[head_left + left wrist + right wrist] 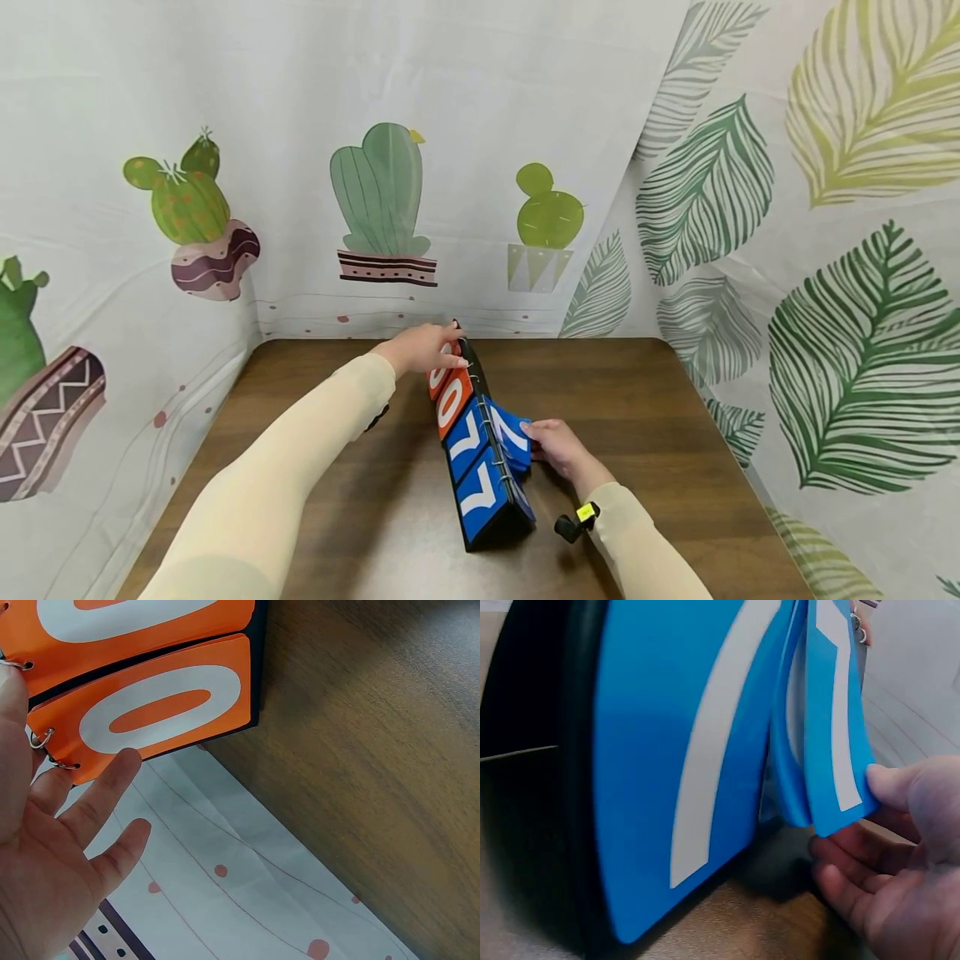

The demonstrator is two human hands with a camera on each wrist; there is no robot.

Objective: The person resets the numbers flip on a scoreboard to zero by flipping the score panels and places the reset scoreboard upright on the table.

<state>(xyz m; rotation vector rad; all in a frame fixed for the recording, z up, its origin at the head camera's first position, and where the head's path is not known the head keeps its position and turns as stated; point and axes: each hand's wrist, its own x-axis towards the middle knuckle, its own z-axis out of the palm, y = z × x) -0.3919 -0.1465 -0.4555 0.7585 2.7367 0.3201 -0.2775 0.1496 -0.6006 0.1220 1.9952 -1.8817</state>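
Observation:
A tent-shaped black flip scoreboard (504, 532) stands lengthwise on the table, with number cards hung on metal rings along its ridge. On its left face are orange cards (225, 709) reading 0 toward the far end and blue 7 cards (480, 493) toward the near end. My left hand (423, 346) holds the ridge at the far end, some fingers spread over the orange face. On the right side, my right hand (562, 450) pinches the lower edge of a blue number card (829, 750), which is lifted away from the board. Another blue card (660, 787) lies flat nearer the camera.
The brown wooden table (622, 392) runs back to a white cloth backdrop (480, 75) printed with cacti and leaves. A small black device with a yellow label (585, 512) is worn on my right wrist.

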